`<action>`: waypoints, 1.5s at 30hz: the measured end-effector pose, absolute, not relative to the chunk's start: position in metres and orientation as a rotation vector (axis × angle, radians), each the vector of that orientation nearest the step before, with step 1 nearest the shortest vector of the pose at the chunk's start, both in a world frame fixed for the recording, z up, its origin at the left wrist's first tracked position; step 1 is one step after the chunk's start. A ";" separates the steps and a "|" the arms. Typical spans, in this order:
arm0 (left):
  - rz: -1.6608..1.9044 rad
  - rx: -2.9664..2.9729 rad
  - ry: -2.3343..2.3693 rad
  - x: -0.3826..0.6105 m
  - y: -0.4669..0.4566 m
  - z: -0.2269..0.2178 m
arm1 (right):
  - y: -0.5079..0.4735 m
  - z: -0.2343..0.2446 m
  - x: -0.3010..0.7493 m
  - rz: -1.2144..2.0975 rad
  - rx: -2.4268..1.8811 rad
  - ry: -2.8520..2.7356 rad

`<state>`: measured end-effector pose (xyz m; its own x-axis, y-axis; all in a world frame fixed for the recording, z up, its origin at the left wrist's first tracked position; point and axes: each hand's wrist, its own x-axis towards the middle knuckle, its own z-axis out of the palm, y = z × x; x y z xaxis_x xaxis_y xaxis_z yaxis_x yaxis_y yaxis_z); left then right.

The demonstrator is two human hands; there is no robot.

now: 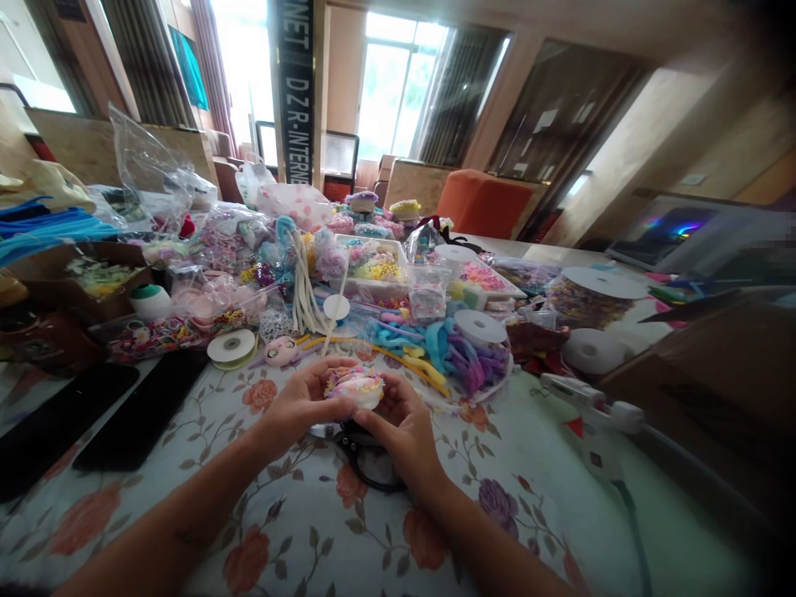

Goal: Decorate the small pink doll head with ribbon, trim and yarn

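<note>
Left hand (317, 396) and right hand (403, 419) grip a small, colourful-trimmed piece (361, 388) between their fingers, black-handled scissors (349, 448) beneath; I judge it light, soft, best held gently at opposite sides.

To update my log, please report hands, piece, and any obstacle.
Left hand, right hand: both holding multicolour-trimmed white piece. Possible obstacle: black-handled scissors, partly hidden.

Beyond the far edge of the pale, flower-patterned table (304, 510), daylight glares white through tall windows (389, 83) hung with a mauve curtain (213, 75) and darker drapes (469, 91), and a black pillar (295, 99) lettered in white stands between two of them. Low tan partitions (71, 143) line the room behind that edge, with an orange chair (478, 203) right of its middle. A beige wall (702, 141) rises past the far right corner.
</note>
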<state>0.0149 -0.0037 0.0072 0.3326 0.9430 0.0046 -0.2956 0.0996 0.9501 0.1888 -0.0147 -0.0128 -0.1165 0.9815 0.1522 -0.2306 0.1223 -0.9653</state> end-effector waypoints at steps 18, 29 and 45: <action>1.108 1.149 0.776 0.021 -0.006 0.011 | -0.016 -0.012 0.189 0.875 -1.077 -1.384; 1.104 1.223 0.838 0.019 -0.008 0.008 | -0.017 -0.018 0.191 0.686 -1.104 -1.493; 1.157 1.176 0.738 0.018 -0.001 0.008 | -0.014 -0.024 0.193 0.823 -1.072 -1.454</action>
<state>0.0181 -0.0014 0.0083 0.2884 0.9503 0.1172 -0.2948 -0.0283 0.9551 0.1930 -0.0144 -0.0240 0.0062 0.9343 0.3564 0.1755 0.3499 -0.9202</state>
